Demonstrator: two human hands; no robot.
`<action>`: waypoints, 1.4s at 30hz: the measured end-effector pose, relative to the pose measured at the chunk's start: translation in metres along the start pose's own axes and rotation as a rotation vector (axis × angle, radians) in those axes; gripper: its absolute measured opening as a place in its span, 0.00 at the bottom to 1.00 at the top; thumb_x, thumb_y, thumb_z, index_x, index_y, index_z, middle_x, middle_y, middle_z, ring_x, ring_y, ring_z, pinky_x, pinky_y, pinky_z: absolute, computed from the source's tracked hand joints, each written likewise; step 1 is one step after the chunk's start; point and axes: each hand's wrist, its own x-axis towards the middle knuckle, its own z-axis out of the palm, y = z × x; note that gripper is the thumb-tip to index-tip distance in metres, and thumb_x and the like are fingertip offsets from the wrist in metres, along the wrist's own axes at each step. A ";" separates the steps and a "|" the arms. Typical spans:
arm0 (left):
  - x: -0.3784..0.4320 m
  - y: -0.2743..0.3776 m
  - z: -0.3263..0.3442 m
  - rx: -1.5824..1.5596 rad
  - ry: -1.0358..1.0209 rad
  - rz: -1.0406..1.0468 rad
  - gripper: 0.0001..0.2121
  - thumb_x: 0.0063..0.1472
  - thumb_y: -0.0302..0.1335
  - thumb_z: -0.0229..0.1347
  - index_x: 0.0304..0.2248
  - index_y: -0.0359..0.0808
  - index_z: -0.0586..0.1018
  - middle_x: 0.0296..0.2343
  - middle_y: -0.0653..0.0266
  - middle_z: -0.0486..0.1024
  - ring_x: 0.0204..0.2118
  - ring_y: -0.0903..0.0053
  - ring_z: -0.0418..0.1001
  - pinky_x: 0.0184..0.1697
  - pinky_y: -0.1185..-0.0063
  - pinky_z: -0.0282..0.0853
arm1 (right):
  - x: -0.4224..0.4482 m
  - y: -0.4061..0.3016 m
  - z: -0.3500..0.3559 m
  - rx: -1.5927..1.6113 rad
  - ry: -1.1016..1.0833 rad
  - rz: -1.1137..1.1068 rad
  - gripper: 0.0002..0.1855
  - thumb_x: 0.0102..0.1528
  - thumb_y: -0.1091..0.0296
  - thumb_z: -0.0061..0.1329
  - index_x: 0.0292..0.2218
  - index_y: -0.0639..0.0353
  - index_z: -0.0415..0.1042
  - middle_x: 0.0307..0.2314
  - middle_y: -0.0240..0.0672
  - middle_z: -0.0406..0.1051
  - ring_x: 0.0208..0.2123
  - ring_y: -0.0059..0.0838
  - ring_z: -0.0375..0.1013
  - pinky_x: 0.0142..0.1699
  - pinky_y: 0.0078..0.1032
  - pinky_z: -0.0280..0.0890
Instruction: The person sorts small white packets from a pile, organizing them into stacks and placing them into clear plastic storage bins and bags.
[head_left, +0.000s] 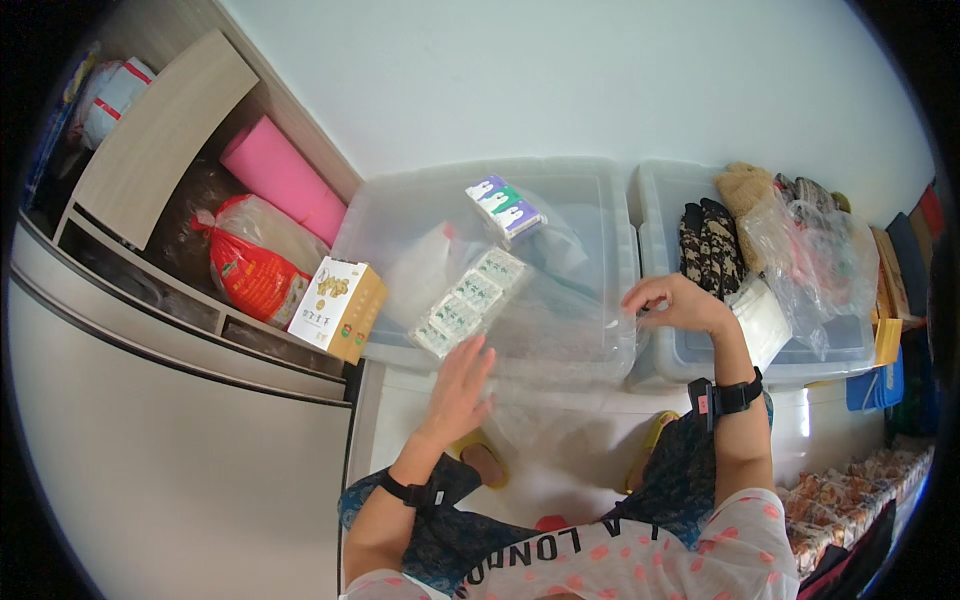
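Note:
My left hand, fingers apart, is beside the lower end of a row of wrapped packs with green print in clear plastic. My right hand pinches the edge of a clear plastic bag between thumb and fingers. The bag stretches over the lid of a translucent storage bin, towards the wrapped packs. Above the packs lies a bundle of purple and green tissue packs. A white and gold box stands at the bin's left corner.
A second bin at right holds patterned gloves, a tan fuzzy item, plastic bags and a white packet on its lid. Left, a cabinet contains a pink roll and a red and clear bag.

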 end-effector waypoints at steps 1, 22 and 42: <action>0.001 0.000 -0.003 -0.006 0.000 -0.007 0.40 0.46 0.21 0.63 0.60 0.36 0.60 0.61 0.48 0.54 0.63 0.50 0.52 0.64 0.57 0.50 | -0.002 0.001 0.002 -0.004 0.079 0.073 0.20 0.45 0.85 0.50 0.40 0.57 0.79 0.36 0.33 0.76 0.36 0.26 0.72 0.44 0.22 0.65; -0.025 -0.030 -0.003 0.238 -0.041 -0.183 0.43 0.48 0.22 0.63 0.62 0.34 0.55 0.63 0.54 0.50 0.66 0.58 0.47 0.66 0.59 0.45 | -0.019 -0.087 0.150 -0.702 -0.037 -0.782 0.13 0.42 0.64 0.61 0.28 0.57 0.72 0.51 0.38 0.66 0.61 0.45 0.56 0.59 0.43 0.57; -0.011 -0.017 0.010 0.201 0.029 -0.060 0.45 0.46 0.26 0.67 0.62 0.36 0.55 0.63 0.52 0.51 0.67 0.55 0.47 0.66 0.57 0.43 | -0.007 0.011 0.033 -0.557 0.610 -0.265 0.30 0.43 0.87 0.51 0.48 0.54 0.73 0.45 0.40 0.70 0.51 0.45 0.65 0.57 0.35 0.62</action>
